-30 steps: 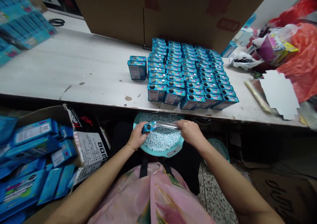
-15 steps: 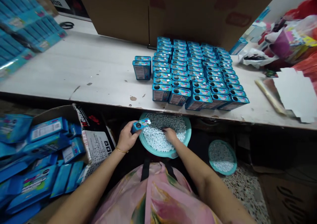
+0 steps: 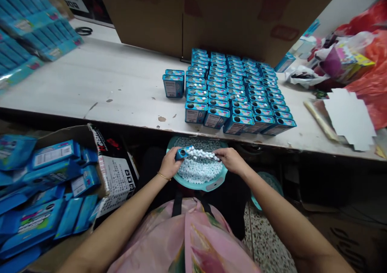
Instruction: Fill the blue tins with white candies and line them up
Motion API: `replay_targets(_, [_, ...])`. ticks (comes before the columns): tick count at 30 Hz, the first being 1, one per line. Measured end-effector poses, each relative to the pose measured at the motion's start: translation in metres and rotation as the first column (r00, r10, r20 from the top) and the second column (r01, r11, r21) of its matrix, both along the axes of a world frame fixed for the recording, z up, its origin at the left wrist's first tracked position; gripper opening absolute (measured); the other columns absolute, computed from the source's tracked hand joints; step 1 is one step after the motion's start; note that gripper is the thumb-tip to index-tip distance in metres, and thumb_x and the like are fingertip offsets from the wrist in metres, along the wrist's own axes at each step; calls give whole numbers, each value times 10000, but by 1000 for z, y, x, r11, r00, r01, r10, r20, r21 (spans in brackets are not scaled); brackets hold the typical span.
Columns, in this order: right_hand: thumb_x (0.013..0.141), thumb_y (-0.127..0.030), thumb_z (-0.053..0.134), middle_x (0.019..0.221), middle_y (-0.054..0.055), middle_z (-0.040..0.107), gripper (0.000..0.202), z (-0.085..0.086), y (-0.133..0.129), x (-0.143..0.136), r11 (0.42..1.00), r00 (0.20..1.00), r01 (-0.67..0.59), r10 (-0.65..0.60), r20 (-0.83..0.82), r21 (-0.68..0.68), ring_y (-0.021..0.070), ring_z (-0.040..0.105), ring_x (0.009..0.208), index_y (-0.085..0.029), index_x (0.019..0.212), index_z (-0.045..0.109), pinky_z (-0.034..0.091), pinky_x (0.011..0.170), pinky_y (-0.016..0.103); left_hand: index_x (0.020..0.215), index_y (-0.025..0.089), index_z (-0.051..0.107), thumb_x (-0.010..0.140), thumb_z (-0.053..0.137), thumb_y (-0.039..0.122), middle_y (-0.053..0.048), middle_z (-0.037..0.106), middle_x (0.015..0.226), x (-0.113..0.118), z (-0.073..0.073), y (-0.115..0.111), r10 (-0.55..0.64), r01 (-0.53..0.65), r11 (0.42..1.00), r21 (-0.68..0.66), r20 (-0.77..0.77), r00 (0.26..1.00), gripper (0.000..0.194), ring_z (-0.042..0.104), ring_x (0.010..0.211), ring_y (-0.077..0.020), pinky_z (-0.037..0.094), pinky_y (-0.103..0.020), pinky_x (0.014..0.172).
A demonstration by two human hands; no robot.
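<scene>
My left hand (image 3: 170,163) is closed round a small blue box (image 3: 182,154) with a dark round hole in its top, held over the left part of a turquoise basin (image 3: 220,178). White pellets (image 3: 196,172) fill much of the basin. A heaped row of pellets (image 3: 203,153) stretches from the box toward my right hand (image 3: 229,158). The fingers of my right hand are pinched at the row's right end, above the basin's right side; what they grip is too small to make out, and whatever lies under the pellets is hidden.
Rows of blue boxes (image 3: 214,117) stand on the white table (image 3: 127,87), with two more (image 3: 173,86) to their left. An open carton (image 3: 104,176) of blue boxes is at left. A second basin (image 3: 256,203) sits low at right, partly behind my right arm.
My right hand has risen out of the pellets and moved right, and a row of pellets now spans between the hands. My left hand and its box have shifted slightly right.
</scene>
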State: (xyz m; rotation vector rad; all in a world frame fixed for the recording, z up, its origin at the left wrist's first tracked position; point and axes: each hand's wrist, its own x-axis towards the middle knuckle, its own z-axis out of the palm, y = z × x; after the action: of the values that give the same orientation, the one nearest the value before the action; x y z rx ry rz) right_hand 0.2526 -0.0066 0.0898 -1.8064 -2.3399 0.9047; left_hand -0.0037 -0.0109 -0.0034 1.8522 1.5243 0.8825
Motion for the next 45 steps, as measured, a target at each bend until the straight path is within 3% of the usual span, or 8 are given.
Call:
replay_targets(5, [732,-97,400,942,47,636,345,30,2,-27,987,913,-159,137,384,25,178,560,885,-260,935,627,370,700,245,1027,183,488,651,505,132,-56,543,992,12,-6,-2,-77,80,996,35,-82,994,379,504,962,-208,395,-341,861])
replay_targets(19, [793,-138,360,871,100,615,248,53,-5,-44,946,842,-295,189,505,137,187,576,815,-183,870,592,407,671,265,1028,180,494,630,505,99,-66,549,1016,13,-11,1,-93,100,993,62,-112,989,406,502,961,-215,393,-364,862])
replay_targets(22, [792,-119,354,903,77,613,274,32,-3,-13,971,844,-203,110,526,123,177,577,819,-218,934,567,408,676,264,1046,189,485,648,531,139,-56,551,1024,4,-10,1,-47,49,998,45,-31,998,404,512,967,-202,403,-343,860])
replay_targets(25, [790,-88,346,925,93,616,311,-16,-2,1,999,862,-50,40,506,7,167,579,834,-205,979,564,404,697,260,1026,188,496,659,566,215,-41,572,987,-7,-7,0,4,-4,1000,-3,44,999,374,544,906,-183,426,-316,823])
replay_targets(30, [804,-103,363,970,79,623,339,-93,-4,-43,995,917,-21,57,394,-95,141,562,893,-194,1064,562,379,731,205,1017,186,499,669,583,294,-25,583,932,-20,1,-1,90,-86,995,-44,90,992,374,552,848,-164,434,-304,797])
replay_targets(36, [799,-173,392,976,54,637,300,-127,4,-57,989,994,103,-108,-36,-106,166,555,917,-177,974,635,391,766,207,1009,176,503,661,592,364,-18,584,883,-34,9,0,169,-164,984,-62,80,982,405,548,802,-159,439,-303,775])
replay_targets(40, [764,-175,419,858,22,653,303,-113,6,-23,982,978,142,-158,-137,-122,139,576,790,-190,991,620,414,721,223,1005,175,507,654,592,375,-15,589,883,-37,7,3,199,-196,979,-49,71,977,413,551,794,-159,439,-292,767])
replay_targets(45, [767,-199,417,739,4,643,314,-52,4,0,996,978,71,-80,-193,-57,116,559,677,-198,1011,616,401,656,214,1017,178,500,658,580,281,-29,582,930,-22,0,5,145,-143,989,-28,55,988,382,551,839,-170,432,-300,790])
